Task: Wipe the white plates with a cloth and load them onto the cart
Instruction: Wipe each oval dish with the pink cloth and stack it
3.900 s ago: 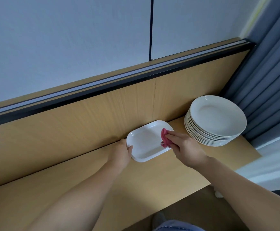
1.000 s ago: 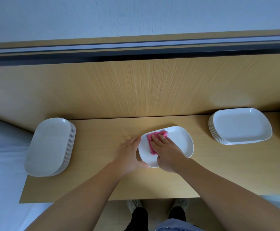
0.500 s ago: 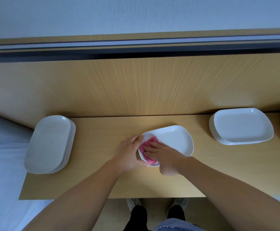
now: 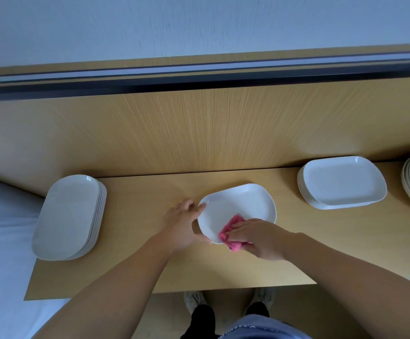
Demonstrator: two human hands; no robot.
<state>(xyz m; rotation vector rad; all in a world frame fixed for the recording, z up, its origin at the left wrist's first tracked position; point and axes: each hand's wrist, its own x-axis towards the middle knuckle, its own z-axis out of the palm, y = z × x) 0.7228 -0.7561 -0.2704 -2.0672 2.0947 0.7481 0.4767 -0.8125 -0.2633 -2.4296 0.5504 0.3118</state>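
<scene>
Our right hand, spread flat, pressed the pink cloth onto the near rim of the plate, while our left hand gripped its left edge, probably so it wouldn't skate across the counter.

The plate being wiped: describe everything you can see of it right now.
The plate is a glossy white, shallow, rounded-rectangle dish with a raised rim; it looks like ceramic. It sits on the wooden counter, and its near-left side seems lifted a little. The left hand grips its left rim. The right hand presses a pink cloth onto its near edge.
</scene>
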